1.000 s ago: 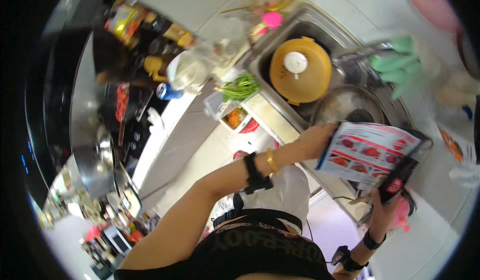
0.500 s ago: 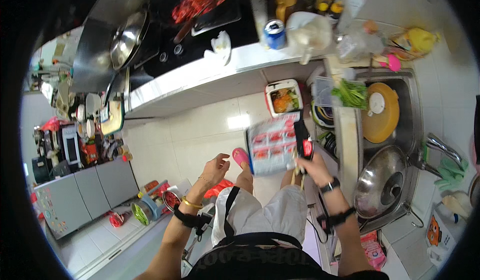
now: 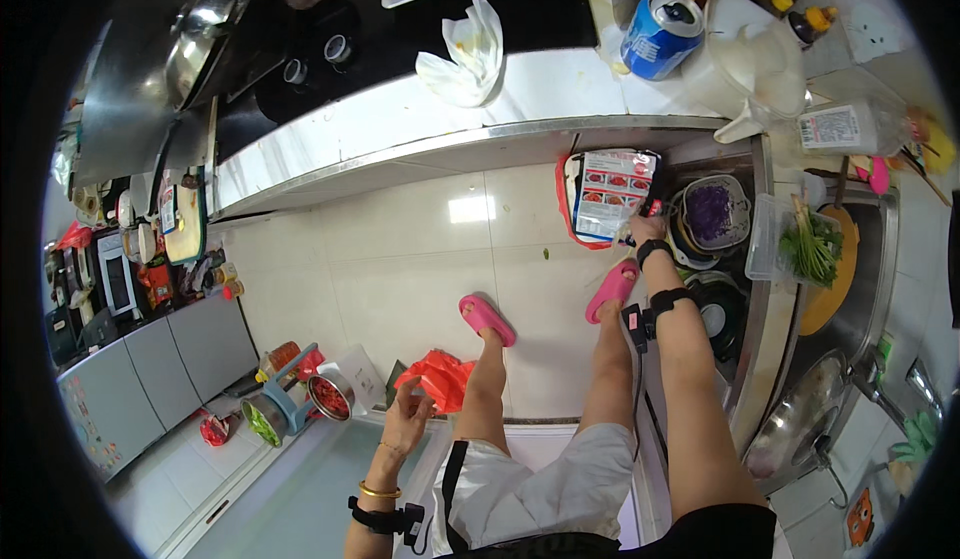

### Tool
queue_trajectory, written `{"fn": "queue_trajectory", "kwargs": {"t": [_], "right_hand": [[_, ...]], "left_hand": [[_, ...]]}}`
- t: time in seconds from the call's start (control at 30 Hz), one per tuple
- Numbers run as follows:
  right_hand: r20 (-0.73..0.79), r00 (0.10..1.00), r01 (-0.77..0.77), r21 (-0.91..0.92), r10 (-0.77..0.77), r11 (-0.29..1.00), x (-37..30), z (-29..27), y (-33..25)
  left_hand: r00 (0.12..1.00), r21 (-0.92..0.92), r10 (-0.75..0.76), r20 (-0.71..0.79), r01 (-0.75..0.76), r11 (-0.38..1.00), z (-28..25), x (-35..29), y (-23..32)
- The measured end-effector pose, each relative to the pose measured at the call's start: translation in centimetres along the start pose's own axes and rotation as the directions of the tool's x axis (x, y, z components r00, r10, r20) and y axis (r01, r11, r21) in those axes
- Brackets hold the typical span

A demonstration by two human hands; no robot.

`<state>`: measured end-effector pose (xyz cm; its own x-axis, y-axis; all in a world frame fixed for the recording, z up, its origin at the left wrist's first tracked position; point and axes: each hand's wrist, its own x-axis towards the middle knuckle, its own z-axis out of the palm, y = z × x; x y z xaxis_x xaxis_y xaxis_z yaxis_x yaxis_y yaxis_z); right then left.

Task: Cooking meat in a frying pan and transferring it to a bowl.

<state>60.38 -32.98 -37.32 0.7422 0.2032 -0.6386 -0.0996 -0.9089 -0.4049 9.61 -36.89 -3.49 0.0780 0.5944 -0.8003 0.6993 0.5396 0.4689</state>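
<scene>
A flat printed food package, silver and white with red food pictures, covers most of the opening of the small waste bin with a red and white rim. My right hand reaches far down and grips the package by its lower right corner. Lower left, my left hand hangs with loosely curled, parted fingers and holds nothing. Behind it, a crumpled red plastic bag lies on the floor. The bin's contents are hidden under the package.
A crumpled white tissue and a blue can sit along the stove counter. Right of the bin, bowls and a purple-filled basket stand in the open cabinet. Green vegetables lie beside the sink. Pots stand on the floor at left.
My right hand has carried the package forward and down from in front of my legs onto the bin. My left hand has dropped back slightly. The view has tilted and come closer.
</scene>
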Motion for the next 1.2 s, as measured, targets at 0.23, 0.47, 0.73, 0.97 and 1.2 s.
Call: {"fn": "queue_trajectory", "kwargs": {"t": [0.23, 0.47, 0.73, 0.97, 1.2], "right_hand": [[0.174, 0.687, 0.679, -0.500, -0.706, 0.537, -5.2, 2.6, -2.4], [0.573, 0.783, 0.618, -0.674, -0.241, 0.404, -0.9, 6.2, -1.2], [0.436, 0.875, 0.469, -0.654, -0.211, 0.593, 1.1, 8.0, -2.6], [0.462, 0.819, 0.563, -0.530, -0.341, 0.634, 3.9, 9.0, -1.3], [0.328, 0.830, 0.541, -0.673, -0.451, 0.505, -4.9, 5.6, -5.8]], "left_hand": [[0.997, -0.021, 0.072, -0.015, -0.072, 0.997, 0.9, 1.5, 0.5], [0.989, 0.124, 0.145, -0.025, -0.140, 0.982, 0.9, 3.8, 6.6], [0.996, 0.253, 0.065, -0.061, -0.048, 0.966, -0.6, 5.6, 5.8], [0.998, 0.333, 0.031, 0.051, -0.046, 0.942, -0.6, 4.6, 7.2], [0.992, 0.268, 0.102, 0.071, -0.117, 0.956, -2.3, 0.7, 10.7]]}}
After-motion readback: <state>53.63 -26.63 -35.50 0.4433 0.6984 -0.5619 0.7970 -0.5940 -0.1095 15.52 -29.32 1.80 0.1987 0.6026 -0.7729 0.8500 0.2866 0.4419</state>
